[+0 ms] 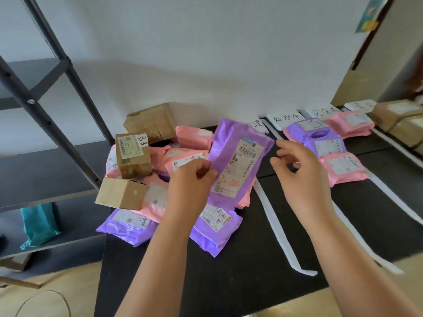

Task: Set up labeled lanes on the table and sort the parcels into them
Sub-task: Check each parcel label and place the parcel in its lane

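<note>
**Purple mailer held above unsorted pile; lanes marked and partly filled**

The left hand (192, 177) holds a purple mailer (238, 165) upright above the unsorted pile (146, 179), its grip clamped on the mailer's left edge. The right hand (297, 172) is just beside the mailer's right edge without touching it, grip apart, fingers loosely spread. The mailer's shipping label carries barcodes and a red handwritten mark beginning "3-"; the remainder is blurred.

The pile lies on the left of the black tabletop (229, 271): pink and purple mailers with three brown boxes. One box (132, 154) bears a white slip with two handwritten characters, which cannot be read with certainty.

White strips (274, 223) divide the tabletop into lanes. White cards sit at the far edge. The first card (256, 125), partly hidden behind the held mailer, shows "处理". The second card (286, 118) reads "处理中". The third card (325, 112) reads "已完成". The fourth card (361, 105) is unreadable. Purple and pink mailers (325, 145) lie in the second card's lane, and stacked pink mailers (352, 124) in the third card's lane.
</note>
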Demonstrator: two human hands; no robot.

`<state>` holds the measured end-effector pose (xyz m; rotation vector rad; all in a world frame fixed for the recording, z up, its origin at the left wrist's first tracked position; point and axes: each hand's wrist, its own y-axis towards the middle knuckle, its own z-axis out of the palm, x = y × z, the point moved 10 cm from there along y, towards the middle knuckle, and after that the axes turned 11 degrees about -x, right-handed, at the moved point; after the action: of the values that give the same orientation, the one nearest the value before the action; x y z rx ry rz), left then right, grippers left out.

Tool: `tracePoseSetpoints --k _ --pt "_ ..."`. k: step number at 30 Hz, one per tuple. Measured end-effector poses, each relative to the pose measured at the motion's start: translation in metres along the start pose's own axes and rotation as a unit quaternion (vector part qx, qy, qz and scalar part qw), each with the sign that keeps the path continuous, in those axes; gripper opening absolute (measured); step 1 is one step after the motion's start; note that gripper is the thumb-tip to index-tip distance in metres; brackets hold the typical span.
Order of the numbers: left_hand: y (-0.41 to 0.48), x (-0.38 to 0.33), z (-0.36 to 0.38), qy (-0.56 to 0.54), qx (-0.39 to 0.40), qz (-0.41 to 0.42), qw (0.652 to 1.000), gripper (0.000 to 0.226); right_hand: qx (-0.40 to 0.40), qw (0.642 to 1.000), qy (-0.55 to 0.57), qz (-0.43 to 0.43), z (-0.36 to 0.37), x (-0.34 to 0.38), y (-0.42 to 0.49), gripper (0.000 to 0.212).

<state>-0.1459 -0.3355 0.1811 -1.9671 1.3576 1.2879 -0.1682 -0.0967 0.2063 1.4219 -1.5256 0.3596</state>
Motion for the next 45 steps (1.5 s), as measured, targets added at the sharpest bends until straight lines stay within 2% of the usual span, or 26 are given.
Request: tracePoseSetpoints --k 2,5,10,14,18,24,26,30,34,36,40,45 --pt "-0.005 0.002 0.021 0.003 0.044 0.010 0.999 0.008 -0.017 0.998 -0.062 -0.022 -0.010 -0.008 -0.003 0.040" --pt "-0.015 0.000 0.054 0.010 0.112 0.041 0.993 0.009 -0.027 0.989 -0.148 -0.006 -0.026 -0.030 -0.012 0.047" --pt "-0.039 -0.013 0.096 0.017 0.184 0.080 0.980 0.011 -0.062 0.979 -0.190 0.033 -0.067 -0.070 -0.030 0.028" --pt "-0.057 -0.041 0.119 0.002 0.192 0.089 0.977 0.010 -0.076 0.980 -0.143 0.115 -0.102 -0.106 -0.041 0.017" --pt "-0.080 -0.075 0.143 -0.014 0.177 0.105 0.978 0.011 -0.097 0.981 -0.097 0.139 -0.142 -0.140 -0.040 0.012" --pt "-0.117 -0.111 0.172 -0.054 0.041 0.089 0.994 0.030 -0.142 0.976 -0.001 0.165 -0.228 -0.182 -0.031 0.006" --pt "-0.135 -0.119 0.198 -0.061 0.027 0.059 0.996 0.037 -0.170 0.969 0.025 0.176 -0.266 -0.205 -0.030 0.004" --pt "-0.184 -0.142 0.269 -0.044 0.060 0.014 0.997 0.045 -0.214 0.952 0.063 0.208 -0.343 -0.258 -0.025 0.012" --pt "-0.232 -0.154 0.346 0.000 0.128 -0.016 0.992 0.048 -0.229 0.946 0.069 0.220 -0.402 -0.301 -0.022 0.018" --pt "-0.248 -0.155 0.375 0.008 0.158 -0.023 0.987 0.047 -0.237 0.942 0.063 0.230 -0.418 -0.319 -0.020 0.016" --pt "-0.267 -0.164 0.431 -0.012 0.207 -0.031 0.978 0.031 -0.240 0.933 0.073 0.257 -0.438 -0.355 -0.010 0.013" --pt "-0.257 -0.181 0.488 -0.023 0.211 -0.040 0.976 0.027 -0.245 0.928 0.074 0.270 -0.454 -0.396 0.023 0.011"
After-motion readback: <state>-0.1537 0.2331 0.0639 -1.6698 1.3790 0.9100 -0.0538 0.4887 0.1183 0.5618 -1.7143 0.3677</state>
